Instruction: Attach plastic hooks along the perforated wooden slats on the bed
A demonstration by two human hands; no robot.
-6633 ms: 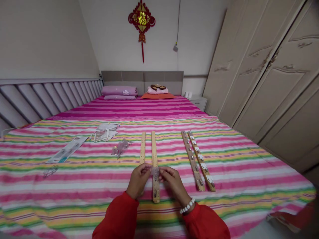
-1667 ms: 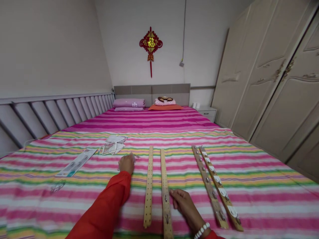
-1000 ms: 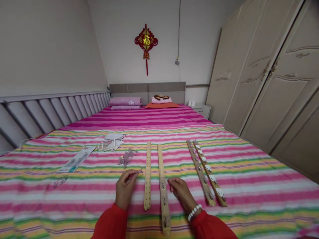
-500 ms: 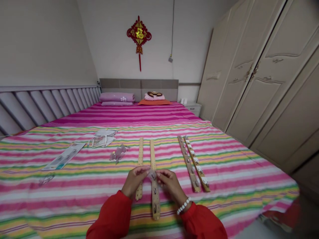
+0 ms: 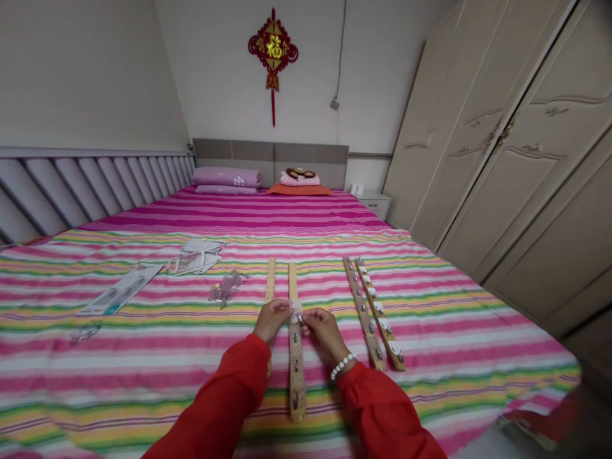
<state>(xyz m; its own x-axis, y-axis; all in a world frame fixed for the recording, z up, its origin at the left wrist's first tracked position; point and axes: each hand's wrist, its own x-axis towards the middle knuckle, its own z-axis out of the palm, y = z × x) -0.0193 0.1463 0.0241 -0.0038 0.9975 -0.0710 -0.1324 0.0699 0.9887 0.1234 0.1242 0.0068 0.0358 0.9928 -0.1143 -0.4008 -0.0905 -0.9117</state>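
Observation:
A narrow wooden strip (image 5: 297, 350) lies lengthwise in front of me, with several metal hooks on clear backings along its near part. Just beyond these, a small clear adhesive hook (image 5: 296, 312) sits at the strip's surface between my hands. My left hand (image 5: 272, 320) pinches the left edge of its clear backing. From the other side, the closed fingertips of my right hand (image 5: 325, 329) grip its right edge. Whether the backing is pressed fully flat is too small to tell. A second wooden strip, with holes (image 5: 271, 277), is partly covered by my left hand.
Two strips bearing hooks, one plain (image 5: 362, 312) and one with white discs (image 5: 380, 312), lie to the right. On the left are a pile of clear hooks (image 5: 228, 287), packaging (image 5: 122, 290), white packets (image 5: 196, 256) and a small clear item (image 5: 86, 331). Striped bedding spreads beneath everything.
Both hands have moved farther up the strip, away from me. A hook that was between my fingers' place before now shows uncovered on the strip. The view has tilted slightly down.

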